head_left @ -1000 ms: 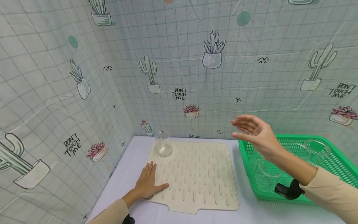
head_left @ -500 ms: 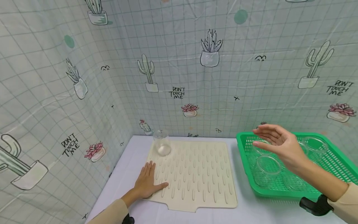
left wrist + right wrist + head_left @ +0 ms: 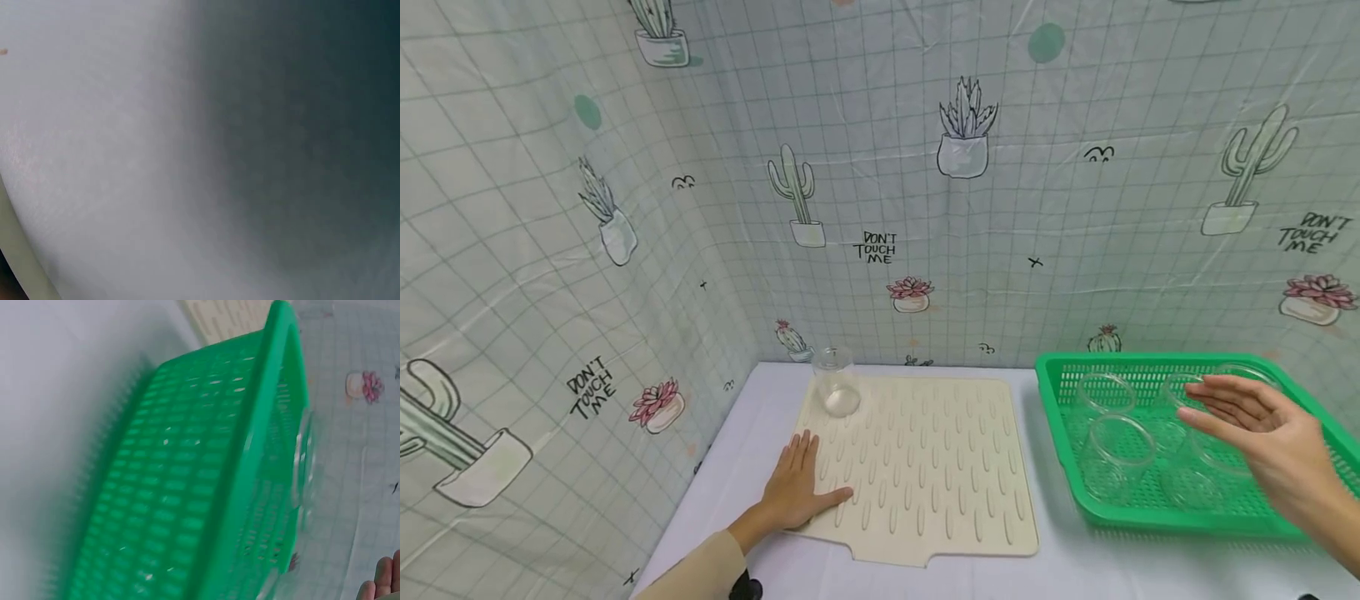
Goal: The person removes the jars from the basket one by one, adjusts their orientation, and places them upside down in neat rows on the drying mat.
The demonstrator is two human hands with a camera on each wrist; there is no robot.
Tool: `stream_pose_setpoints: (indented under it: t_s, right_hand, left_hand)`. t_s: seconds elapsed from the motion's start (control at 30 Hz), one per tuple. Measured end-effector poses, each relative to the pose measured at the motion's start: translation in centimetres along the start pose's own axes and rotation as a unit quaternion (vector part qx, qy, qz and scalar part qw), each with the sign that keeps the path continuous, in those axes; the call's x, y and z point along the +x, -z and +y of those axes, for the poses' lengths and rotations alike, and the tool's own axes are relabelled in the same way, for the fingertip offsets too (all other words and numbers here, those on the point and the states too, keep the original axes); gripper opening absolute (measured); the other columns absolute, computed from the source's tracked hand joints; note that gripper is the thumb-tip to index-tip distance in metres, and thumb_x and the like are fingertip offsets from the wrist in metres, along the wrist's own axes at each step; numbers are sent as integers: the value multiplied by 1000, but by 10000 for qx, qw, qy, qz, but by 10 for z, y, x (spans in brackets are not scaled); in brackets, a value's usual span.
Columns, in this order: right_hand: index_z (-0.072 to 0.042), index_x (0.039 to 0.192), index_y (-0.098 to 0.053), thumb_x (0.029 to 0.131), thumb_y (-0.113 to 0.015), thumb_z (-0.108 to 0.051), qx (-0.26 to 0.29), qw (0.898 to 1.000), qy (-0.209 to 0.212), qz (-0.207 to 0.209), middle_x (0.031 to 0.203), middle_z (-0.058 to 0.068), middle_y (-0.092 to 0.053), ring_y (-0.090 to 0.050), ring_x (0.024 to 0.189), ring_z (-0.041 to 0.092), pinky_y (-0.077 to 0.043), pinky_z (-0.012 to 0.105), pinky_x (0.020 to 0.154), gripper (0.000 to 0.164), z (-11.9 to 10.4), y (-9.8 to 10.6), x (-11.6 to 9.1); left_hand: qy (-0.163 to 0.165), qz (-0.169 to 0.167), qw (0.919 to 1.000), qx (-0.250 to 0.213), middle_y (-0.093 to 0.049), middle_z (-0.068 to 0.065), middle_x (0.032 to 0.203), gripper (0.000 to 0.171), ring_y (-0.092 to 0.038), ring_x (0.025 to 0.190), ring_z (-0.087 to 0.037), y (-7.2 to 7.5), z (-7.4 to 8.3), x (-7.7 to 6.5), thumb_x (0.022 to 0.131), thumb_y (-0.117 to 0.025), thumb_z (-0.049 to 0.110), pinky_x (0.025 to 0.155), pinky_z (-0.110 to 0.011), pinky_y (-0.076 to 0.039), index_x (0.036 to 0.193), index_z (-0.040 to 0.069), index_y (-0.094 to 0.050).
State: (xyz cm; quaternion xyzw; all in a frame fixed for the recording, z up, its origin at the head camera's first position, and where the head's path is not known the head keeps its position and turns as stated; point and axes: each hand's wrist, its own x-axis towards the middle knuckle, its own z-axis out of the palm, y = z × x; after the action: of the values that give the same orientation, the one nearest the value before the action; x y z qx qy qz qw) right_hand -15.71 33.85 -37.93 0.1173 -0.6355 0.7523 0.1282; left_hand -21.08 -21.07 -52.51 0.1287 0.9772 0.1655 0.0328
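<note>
A pale wall covering [image 3: 865, 100] with a grid pattern rises behind and to the left of a white bench [image 3: 756, 425]. Its repeating prints include an armed cactus [image 3: 801, 210] in a pot, a spiky potted plant [image 3: 965, 142], a pink succulent [image 3: 911, 294], a green dot [image 3: 1047, 42], and black lettering [image 3: 878, 247] reading "DON'T TOUCH ME".

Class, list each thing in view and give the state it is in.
Mat: lying flat
Left hand: spread open on the mat
Clear container: standing on the mat
Green basket: upright
Basket's clear containers: standing
Right hand: raised over the basket, holding nothing
Patterned sheet: hanging, wrinkled
</note>
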Motion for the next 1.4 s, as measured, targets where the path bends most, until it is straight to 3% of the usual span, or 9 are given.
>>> stream_pose_setpoints:
  t_s: [0.1, 0.3, 0.57, 0.67, 0.8, 0.9, 1.1, 1.33, 1.4]
  right_hand:
    - [4, 127, -44, 79, -51, 25, 339, 9993, 108, 152, 114, 6, -62, -59, 103, 11, -47, 20, 82, 53, 5, 13, -4]
    - [1, 128, -43, 82, -43, 27, 714, 9973, 159, -8, 118, 6, -60, -57, 106, 10, -44, 17, 86, 53, 18, 38, -14]
    - [-13, 138, -33, 83, -53, 19, -704, 9973, -177, 91, 123, -9, -51, -49, 107, -5, -34, 6, 88, 67, 36, 66, -18]
    - [-19, 141, -28, 84, -57, 12, -1444, 9887, -304, 261, 125, -13, -45, -44, 108, -10, -24, 7, 95, 71, 43, 76, -18]
    - [-25, 143, -24, 86, -60, 4, -2665, 9618, -348, 513, 124, -21, -40, -38, 107, -12, -15, 7, 99, 74, 48, 85, -18]
    - [-27, 143, -22, 86, -61, 2, -3053, 9503, -318, 530, 122, -25, -37, -36, 107, -13, -16, 7, 98, 74, 51, 89, -19]
    - [-32, 144, -14, 86, -64, -5, -3389, 9380, -706, 200, 121, -28, -31, -30, 104, -15, -14, 5, 97, 81, 57, 98, -20]
    - [-40, 144, -1, 85, -67, -21, -3445, 9256, -1531, -337, 120, -35, -21, -5, 132, -10, 7, 23, 108, 90, 67, 107, -21]
    - [-42, 142, 0, 85, -67, -22, -3434, 9228, -1684, -466, 137, -22, -22, 3, 137, 2, 7, 30, 110, 90, 66, 108, -19]
  left_hand:
    - [6, -18, 10000, -38, -7, -21, 151, 109, -2, 138, -34, 1, 0, 0, 76, -47, 74, 110, -47, -2, 145, -4, -13]
    - [98, -113, 9999, 29, -5, -19, 151, 111, 0, 139, -31, -2, 0, -3, 75, -43, 77, 111, -44, -1, 145, -2, -11]
    - [117, 31, 9999, 23, -5, -17, 152, 113, 1, 139, -29, -9, -4, -3, 72, -40, 81, 111, -43, -1, 146, 0, -11]
    - [117, 21, 9999, 26, -4, -16, 152, 113, 1, 139, -29, -10, -5, -2, 72, -39, 81, 111, -43, -1, 146, 0, -11]
    - [106, -12, 9999, 59, -3, -16, 152, 114, 2, 139, -29, -11, -6, -1, 72, -38, 82, 111, -42, 0, 146, 1, -9]
    - [104, 13, 9999, 121, -3, -16, 152, 114, 1, 139, -28, -10, -7, 0, 72, -38, 82, 111, -42, 0, 146, 1, -10]
    - [70, 69, 9999, 103, -5, -15, 152, 113, 0, 139, -28, -6, -6, 2, 72, -39, 82, 111, -42, -1, 146, 1, -12]
    - [76, 53, 9998, 168, -4, -15, 152, 114, 1, 139, -28, -5, -5, 2, 72, -38, 82, 111, -41, 0, 147, 1, -11]
    - [54, 94, 9998, 174, -5, -15, 152, 113, 1, 139, -29, -6, -5, 2, 72, -39, 82, 111, -42, -1, 146, 1, -11]
